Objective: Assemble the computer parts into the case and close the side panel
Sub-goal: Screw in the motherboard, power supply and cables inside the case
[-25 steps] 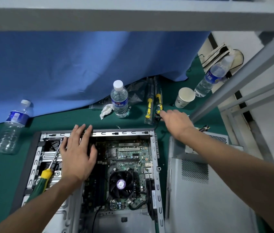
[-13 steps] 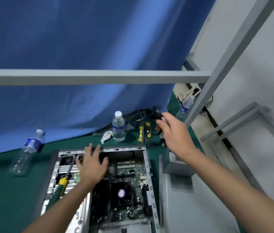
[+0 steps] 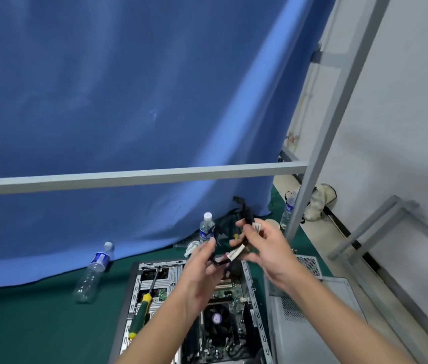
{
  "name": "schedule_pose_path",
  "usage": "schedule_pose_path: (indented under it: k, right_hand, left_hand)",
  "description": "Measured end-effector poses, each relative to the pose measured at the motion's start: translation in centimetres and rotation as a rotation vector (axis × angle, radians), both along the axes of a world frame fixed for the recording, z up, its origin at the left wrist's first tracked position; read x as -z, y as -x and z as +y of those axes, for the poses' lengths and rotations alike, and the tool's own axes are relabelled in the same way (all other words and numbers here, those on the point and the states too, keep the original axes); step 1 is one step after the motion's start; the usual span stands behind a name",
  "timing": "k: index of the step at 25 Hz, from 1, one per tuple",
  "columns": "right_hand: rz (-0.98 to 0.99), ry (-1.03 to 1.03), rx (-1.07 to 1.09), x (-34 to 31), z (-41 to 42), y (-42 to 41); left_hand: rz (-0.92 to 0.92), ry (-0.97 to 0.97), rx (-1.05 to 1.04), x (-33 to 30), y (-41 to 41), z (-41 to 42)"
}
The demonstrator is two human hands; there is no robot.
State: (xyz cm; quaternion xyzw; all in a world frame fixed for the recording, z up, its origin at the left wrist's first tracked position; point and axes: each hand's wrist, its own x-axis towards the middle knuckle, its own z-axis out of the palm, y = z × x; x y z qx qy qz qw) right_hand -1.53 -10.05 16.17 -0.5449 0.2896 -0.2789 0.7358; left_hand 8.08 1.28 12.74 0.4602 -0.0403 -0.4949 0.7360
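Observation:
The open computer case (image 3: 247,290) lies flat on the green table, its motherboard and black CPU fan (image 3: 216,320) showing. Above its far edge, both hands hold a bundle of black cables (image 3: 245,219) with white labels. My right hand (image 3: 268,248) grips the upper part of the bundle. My left hand (image 3: 202,271) pinches the lower loop of the same cables. A green and yellow screwdriver (image 3: 142,308) rests inside the case on the left. The grey side panel (image 3: 312,332) lies to the right of the case.
A grey metal bar (image 3: 139,176) crosses in front of a blue curtain, with a slanted post (image 3: 320,153) at right. One water bottle (image 3: 94,271) lies at left, one (image 3: 206,227) stands behind the case, another (image 3: 287,211) at right. A paper cup (image 3: 273,223) and crumpled tissue (image 3: 191,249) sit nearby.
My right hand picked the black cables up from the table behind the case and raised them. My left hand left the case and took hold of the cables. The camera tilted upward.

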Motion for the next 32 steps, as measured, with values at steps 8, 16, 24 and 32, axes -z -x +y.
schedule_pose_path:
  k: [8,16,24,32]
  right_hand:
    - [0.049,0.011,-0.093,-1.0,0.8,4.4]
    - [0.027,0.096,-0.046,-2.0,-1.5,7.4]
    - [-0.128,-0.031,0.201,-2.1,-4.6,9.4]
    - [-0.039,-0.182,0.15,3.5,-3.8,10.0]
  left_hand:
    - [-0.231,0.0,0.003,-2.2,2.0,-0.1]
    - [-0.921,-0.303,-0.081,-2.9,1.8,-1.5]
    - [-1.195,-0.439,0.032,-1.2,2.7,-1.5]
    - [-0.964,-0.75,-0.187,3.0,-3.3,5.5]
